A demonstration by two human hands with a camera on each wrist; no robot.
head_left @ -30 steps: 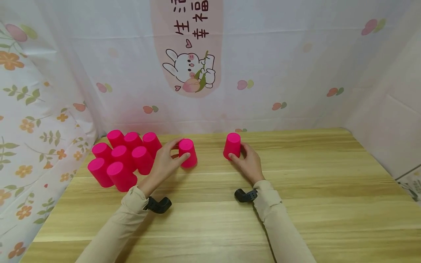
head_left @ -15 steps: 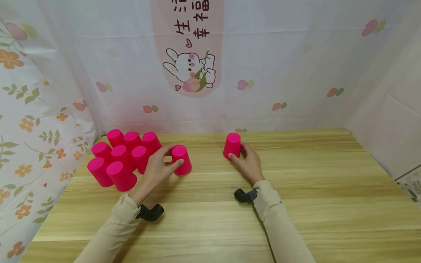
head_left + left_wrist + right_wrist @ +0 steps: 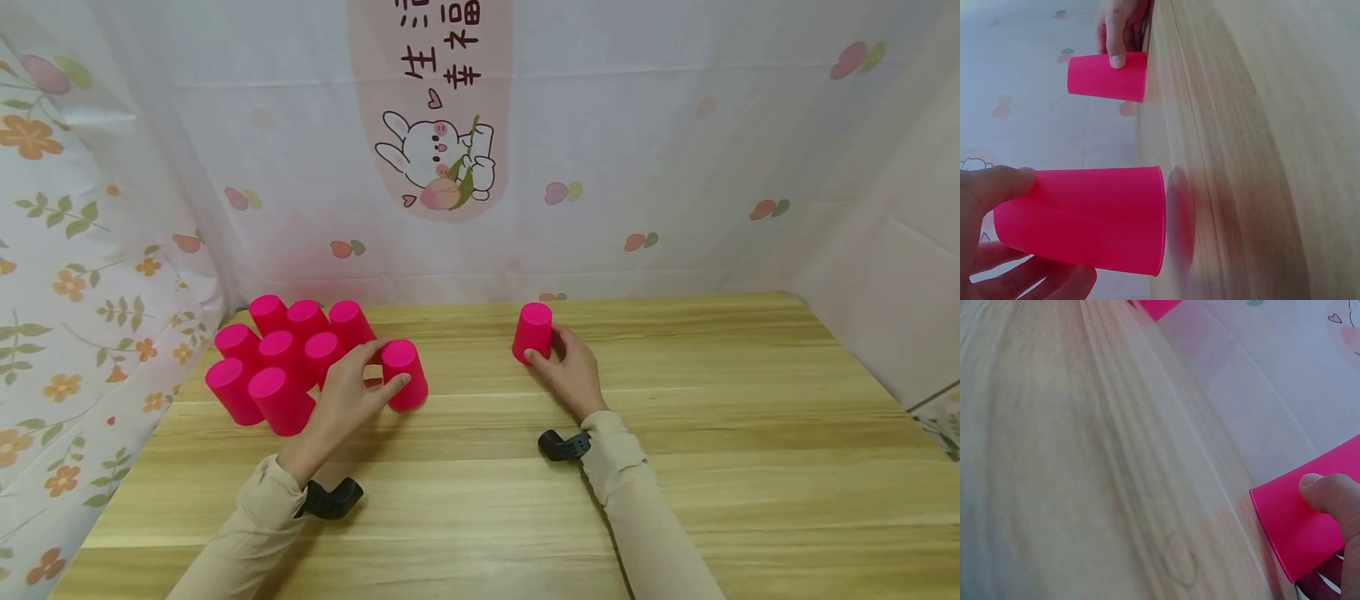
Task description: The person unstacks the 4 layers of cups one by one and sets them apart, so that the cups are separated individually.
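Note:
Upside down in my left hand point(image 3: 351, 390) is a bright pink plastic cup point(image 3: 405, 377), gripped between thumb and fingers. The left wrist view shows a narrow gap between this cup's rim point(image 3: 1161, 222) and its reflection on the wood. Farther right, my right hand point(image 3: 576, 372) grips a second pink cup point(image 3: 533, 335), also upside down, with the thumb on its near side. In the right wrist view that cup point(image 3: 1300, 519) has its rim close to the tabletop; whether they touch I cannot tell. My left hand partly covers one cup point(image 3: 322, 354) of the group behind it.
Several more upside-down pink cups point(image 3: 279, 404) stand close together at the table's left. The wooden table point(image 3: 480, 500) reaches back to a white printed curtain point(image 3: 622, 150). A flowered cloth point(image 3: 82, 333) hangs along the left side.
My left hand has carried its cup left and nearer to me, toward the group. The right hand and its cup have stayed in place. The head view has shifted slightly.

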